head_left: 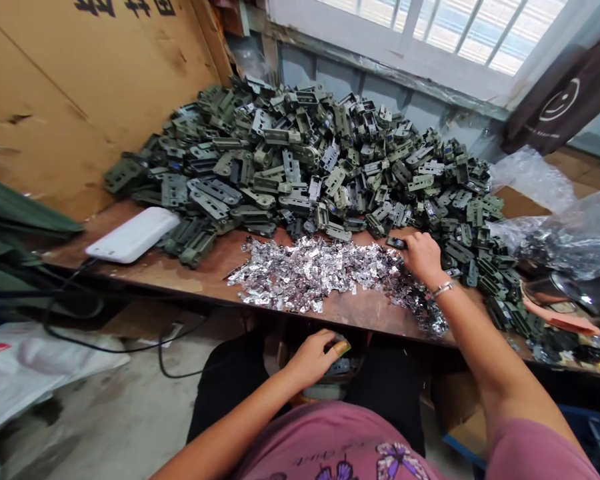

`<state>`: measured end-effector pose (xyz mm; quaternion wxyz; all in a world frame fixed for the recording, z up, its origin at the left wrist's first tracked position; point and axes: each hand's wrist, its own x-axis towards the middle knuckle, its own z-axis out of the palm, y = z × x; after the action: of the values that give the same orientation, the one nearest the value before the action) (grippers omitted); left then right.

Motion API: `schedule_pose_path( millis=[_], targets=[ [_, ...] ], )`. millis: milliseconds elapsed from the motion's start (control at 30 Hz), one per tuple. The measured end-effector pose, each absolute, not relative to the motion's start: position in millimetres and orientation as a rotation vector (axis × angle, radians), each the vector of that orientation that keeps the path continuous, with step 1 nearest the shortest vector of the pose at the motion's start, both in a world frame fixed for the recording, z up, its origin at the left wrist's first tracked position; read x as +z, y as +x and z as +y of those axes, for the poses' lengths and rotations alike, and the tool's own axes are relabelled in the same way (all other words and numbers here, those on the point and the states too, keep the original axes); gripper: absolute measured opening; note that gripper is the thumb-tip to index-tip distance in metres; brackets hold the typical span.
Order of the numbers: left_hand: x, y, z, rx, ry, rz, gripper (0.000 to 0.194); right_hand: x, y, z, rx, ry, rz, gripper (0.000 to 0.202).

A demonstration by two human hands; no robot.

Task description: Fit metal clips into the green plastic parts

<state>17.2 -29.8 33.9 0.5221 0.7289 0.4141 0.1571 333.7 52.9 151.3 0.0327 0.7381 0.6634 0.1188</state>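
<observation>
A big heap of dark green housings (290, 160) covers the back of the brown bench (375, 310). In front of it lies a spread of small shiny metal pieces (310, 270). My right hand (423, 257), with a bracelet at the wrist, is closed on a small dark green housing (396, 243) at the right end of the metal pieces. Below the bench edge, over my lap, my left hand (313, 358) has its fingers curled, with yellow-green on the thumb or its covering. What it may hold is hidden. Beneath it, grey-green parts (341, 366) show between my legs.
A white power bank (133, 235) with a black cable lies on the bench's left end. Large cardboard (80, 87) stands at the left. Clear plastic bags (575, 233) and an orange-handled tool (560, 317) are at the right. Under the bench is a cardboard box (460, 413).
</observation>
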Motion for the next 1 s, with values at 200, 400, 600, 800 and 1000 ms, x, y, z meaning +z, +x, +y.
schedule_pose_path(
  millis=[200, 400, 600, 800, 1000],
  targets=[
    [90.2, 11.2, -31.3, 0.682, 1.425, 1.015, 0.046, 174.5, 242.3, -38.3, -0.368, 1.654, 2.845, 0.036],
    [109.3, 7.2, -33.8, 0.129, 1.184, 0.700, 0.033, 156.6, 223.7, -61.7, -1.172, 1.518, 2.990, 0.023],
    [98.4, 11.7, -43.8, 0.379, 0.769, 0.727, 0.072, 124.1, 263.7, -20.1, -0.171, 2.215, 2.352, 0.025],
    [98.0, 16.1, -39.2, 0.617, 0.800, 0.856, 0.055, 112.8, 266.0, -10.3, 0.006, 2.122, 2.106, 0.024],
    [98.4, 17.2, -36.4, 0.665, 1.029, 0.907, 0.036, 112.4, 273.2, -13.5, -0.048, 2.062, 2.116, 0.014]
  ],
)
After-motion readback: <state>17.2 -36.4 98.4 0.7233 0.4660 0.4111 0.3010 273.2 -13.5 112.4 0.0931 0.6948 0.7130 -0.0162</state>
